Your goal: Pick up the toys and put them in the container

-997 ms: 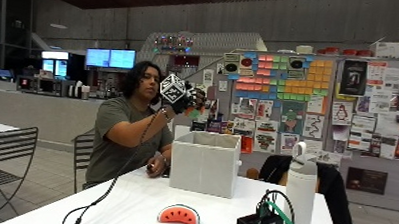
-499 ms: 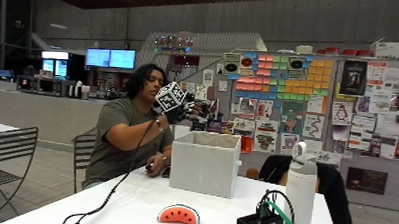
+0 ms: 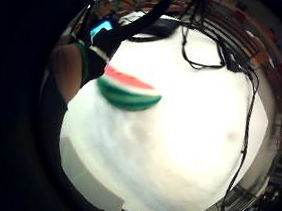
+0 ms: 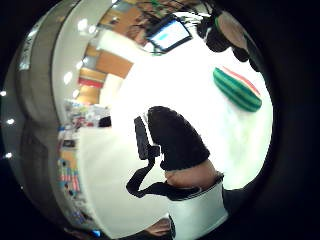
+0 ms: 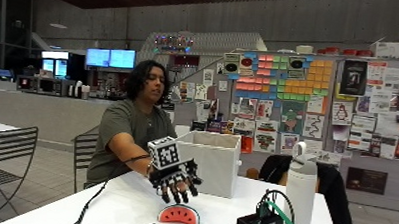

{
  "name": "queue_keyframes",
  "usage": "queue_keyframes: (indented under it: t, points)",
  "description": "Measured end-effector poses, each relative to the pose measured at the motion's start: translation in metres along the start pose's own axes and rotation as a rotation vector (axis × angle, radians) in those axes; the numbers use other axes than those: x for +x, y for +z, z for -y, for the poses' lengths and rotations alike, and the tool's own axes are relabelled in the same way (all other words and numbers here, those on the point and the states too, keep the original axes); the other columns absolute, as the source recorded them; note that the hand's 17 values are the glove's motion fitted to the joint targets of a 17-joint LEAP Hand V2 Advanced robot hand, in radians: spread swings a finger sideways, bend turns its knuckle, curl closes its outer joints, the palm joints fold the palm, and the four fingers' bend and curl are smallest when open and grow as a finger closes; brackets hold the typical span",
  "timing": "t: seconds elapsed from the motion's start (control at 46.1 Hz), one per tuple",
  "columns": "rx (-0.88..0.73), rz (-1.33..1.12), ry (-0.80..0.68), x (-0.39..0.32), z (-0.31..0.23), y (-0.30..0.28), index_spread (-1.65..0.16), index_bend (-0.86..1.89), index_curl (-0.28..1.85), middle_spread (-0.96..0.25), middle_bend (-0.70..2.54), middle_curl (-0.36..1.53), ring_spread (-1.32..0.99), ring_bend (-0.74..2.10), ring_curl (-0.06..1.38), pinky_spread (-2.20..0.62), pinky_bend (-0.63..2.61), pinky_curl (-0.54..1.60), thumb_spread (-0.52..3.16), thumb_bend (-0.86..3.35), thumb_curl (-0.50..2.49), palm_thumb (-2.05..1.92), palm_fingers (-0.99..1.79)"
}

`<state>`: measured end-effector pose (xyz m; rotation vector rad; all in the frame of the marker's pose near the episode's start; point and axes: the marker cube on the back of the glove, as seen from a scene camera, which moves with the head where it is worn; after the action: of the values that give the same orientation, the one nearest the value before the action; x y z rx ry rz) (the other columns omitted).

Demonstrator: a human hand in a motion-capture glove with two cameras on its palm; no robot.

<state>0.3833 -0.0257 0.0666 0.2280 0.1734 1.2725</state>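
Note:
A watermelon slice toy lies on the white table near its front edge. My gloved right hand hovers just above and behind it, fingers spread and pointing down, holding nothing. The white container stands behind the hand, farther back on the table. In the little finger side palm view the toy lies on the table with its green rind and red flesh showing. The thumb side palm view shows the gloved thumb straight, the toy on the table beyond it.
A tall white bottle and a black device with green cables stand at the table's right front. Black cables trail across the table. A metal chair stands at the left, off the table.
The hand has come down from head height near the container to just above the watermelon toy, its fingers now spread downward. The toy has not moved.

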Motion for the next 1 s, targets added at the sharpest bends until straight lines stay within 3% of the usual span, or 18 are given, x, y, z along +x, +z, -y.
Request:
queue_keyframes:
  t: [0.195,0.304,0.434,0.477,0.564,0.629,0.78,0.997]
  points:
    - [-0.063,-0.109,0.186,0.014,0.026,0.069,-0.35,0.23,0.52,-0.19,0.45,0.52,-0.31,0.86,0.37,-0.10,0.88,0.37,1.28,-0.06,0.26,-0.08,0.23]
    - [0.038,-0.162,0.201,0.015,0.025,0.085,-0.33,0.26,0.53,-0.15,0.33,0.48,-0.28,0.73,0.34,-0.08,0.94,0.39,1.24,-0.05,0.26,-0.05,0.07]
    - [0.189,-0.262,0.125,0.012,0.008,0.086,-0.33,0.32,0.52,-0.16,0.34,0.47,-0.28,0.67,0.30,-0.06,0.92,0.36,1.20,0.01,0.29,0.06,0.26]
    - [0.267,-0.272,0.058,0.012,0.001,0.081,-0.35,0.37,0.52,-0.17,0.38,0.47,-0.30,0.74,0.30,-0.09,0.86,0.33,1.22,0.03,0.30,0.11,0.47]
    - [0.407,-0.158,-0.070,0.013,-0.021,0.061,-0.35,0.11,0.42,-0.26,0.63,0.53,-0.36,1.00,0.33,-0.26,0.88,0.30,1.28,0.03,0.30,0.13,1.09]
    - [0.449,-0.008,-0.095,0.013,-0.037,0.037,-0.34,0.10,0.42,-0.28,0.76,0.59,-0.35,1.15,0.41,-0.32,0.92,0.34,1.33,0.02,0.29,0.10,1.24]
    - [0.451,0.178,-0.173,0.005,-0.091,-0.040,-0.32,0.20,0.47,-0.30,1.05,0.72,-0.34,1.38,0.54,-0.38,1.04,0.43,1.47,0.02,0.28,0.09,1.36]
    - [0.460,0.407,-0.481,-0.057,-0.183,-0.167,-0.31,0.30,0.55,-0.31,1.24,0.81,-0.32,1.54,0.61,-0.42,1.16,0.51,1.61,0.07,0.29,0.11,1.27]
